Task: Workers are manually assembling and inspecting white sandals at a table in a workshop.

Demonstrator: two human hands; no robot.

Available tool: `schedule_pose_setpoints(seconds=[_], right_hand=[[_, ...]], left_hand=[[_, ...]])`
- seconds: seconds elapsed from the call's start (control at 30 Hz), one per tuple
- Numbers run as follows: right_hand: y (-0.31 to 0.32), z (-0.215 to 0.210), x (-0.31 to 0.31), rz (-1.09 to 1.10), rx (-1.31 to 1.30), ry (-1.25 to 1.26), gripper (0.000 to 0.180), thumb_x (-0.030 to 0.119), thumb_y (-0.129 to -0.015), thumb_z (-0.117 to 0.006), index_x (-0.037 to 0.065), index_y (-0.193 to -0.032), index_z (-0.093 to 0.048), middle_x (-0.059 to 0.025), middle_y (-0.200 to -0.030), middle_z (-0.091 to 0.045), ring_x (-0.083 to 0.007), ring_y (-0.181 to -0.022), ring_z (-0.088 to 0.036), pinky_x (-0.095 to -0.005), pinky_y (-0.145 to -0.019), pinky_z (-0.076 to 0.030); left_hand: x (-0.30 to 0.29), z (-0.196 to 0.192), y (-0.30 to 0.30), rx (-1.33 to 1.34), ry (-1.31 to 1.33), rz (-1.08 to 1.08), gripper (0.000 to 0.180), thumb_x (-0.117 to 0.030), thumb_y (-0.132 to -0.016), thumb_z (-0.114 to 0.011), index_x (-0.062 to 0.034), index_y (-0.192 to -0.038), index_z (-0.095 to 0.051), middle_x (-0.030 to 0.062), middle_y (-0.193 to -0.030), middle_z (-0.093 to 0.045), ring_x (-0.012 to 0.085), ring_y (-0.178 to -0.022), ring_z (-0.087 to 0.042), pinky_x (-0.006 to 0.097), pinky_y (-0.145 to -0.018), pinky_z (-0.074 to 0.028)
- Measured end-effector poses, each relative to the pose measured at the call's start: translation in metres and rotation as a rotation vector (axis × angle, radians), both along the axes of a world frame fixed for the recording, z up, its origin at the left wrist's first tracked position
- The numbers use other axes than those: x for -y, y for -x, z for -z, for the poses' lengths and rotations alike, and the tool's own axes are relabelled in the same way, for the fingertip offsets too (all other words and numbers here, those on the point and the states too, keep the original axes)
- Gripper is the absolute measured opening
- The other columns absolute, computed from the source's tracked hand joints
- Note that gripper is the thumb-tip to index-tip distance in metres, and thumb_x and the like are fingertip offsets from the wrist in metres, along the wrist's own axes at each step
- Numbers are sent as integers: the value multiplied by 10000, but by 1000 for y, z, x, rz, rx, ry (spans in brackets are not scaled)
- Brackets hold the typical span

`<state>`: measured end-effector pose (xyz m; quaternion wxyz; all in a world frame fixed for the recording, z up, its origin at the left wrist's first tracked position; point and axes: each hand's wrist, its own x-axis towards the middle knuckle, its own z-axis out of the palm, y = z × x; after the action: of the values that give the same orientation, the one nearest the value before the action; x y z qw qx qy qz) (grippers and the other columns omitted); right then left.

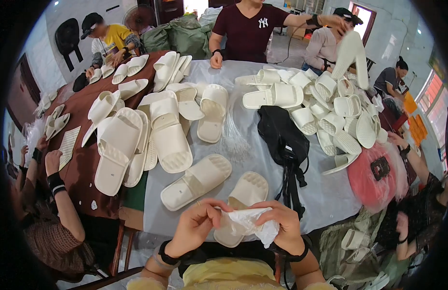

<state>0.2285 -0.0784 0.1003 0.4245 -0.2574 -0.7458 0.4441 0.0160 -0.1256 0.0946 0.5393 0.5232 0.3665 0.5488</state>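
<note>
A crumpled, thin white tissue-like sheet [266, 232] stretches between my two hands near the table's front edge. My left hand [197, 224] pinches its left end with thumb and forefinger. My right hand [286, 226] grips the bunched right end. Behind and partly below the sheet lies a cream slipper [249, 189], its lower part partly covered by the sheet. Another cream slipper [197, 182] rests tilted just to its left, touched by neither hand.
Cream slippers are grouped at the left [118, 145] and heaped at the far right [330, 104]. A black bag [282, 135] with straps lies right of centre on the grey table cover [325, 193]. A pink plastic-wrapped bundle [374, 176] sits at the right edge. Several people work around the table.
</note>
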Motion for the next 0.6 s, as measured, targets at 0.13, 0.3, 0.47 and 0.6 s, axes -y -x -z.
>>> schedule_pose_setpoints(seconds=[0.13, 0.3, 0.47, 0.6], right_hand=[[5, -1, -2, 89, -119, -36, 204, -5, -592, -742, 68, -723, -604, -160, -981, -604, -247, -867, -598, -308, -769, -459], [1, -20, 7, 88, -165, 84, 128, 71, -665, -682, 29, -756, -604, -178, -1004, -591, -268, -898, -583, -323, -786, -445], [-23, -82, 26, -185, -207, 107, 293, 308, -796, -607, 29, -707, -607, -248, -861, -592, -368, -717, -590, -445, -652, -486], [-17, -88, 20, -999, -910, 69, 330, 294, -837, -551, 1, -988, -559, -282, -1006, -550, -433, -850, -568, -500, -704, -455]], left_hand=[[-4, -4, -15, 32, 94, -174, 145, 101, -826, -449, 11, -891, -543, 77, -1051, -511, 170, -972, -532, 300, -858, -412], [-1, -25, -25, 568, 254, -124, 224, 19, -876, -441, 5, -1095, -483, 92, -1171, -460, 186, -1044, -521, 281, -862, -404], [23, -49, -20, 112, -5, 188, 285, -78, -859, -490, 35, -1120, -489, 158, -1110, -528, 246, -1015, -519, 324, -863, -385], [34, -81, -65, 1012, -481, 151, 226, 29, -708, -564, 131, -909, -570, 181, -858, -624, 199, -682, -596, 285, -595, -446]])
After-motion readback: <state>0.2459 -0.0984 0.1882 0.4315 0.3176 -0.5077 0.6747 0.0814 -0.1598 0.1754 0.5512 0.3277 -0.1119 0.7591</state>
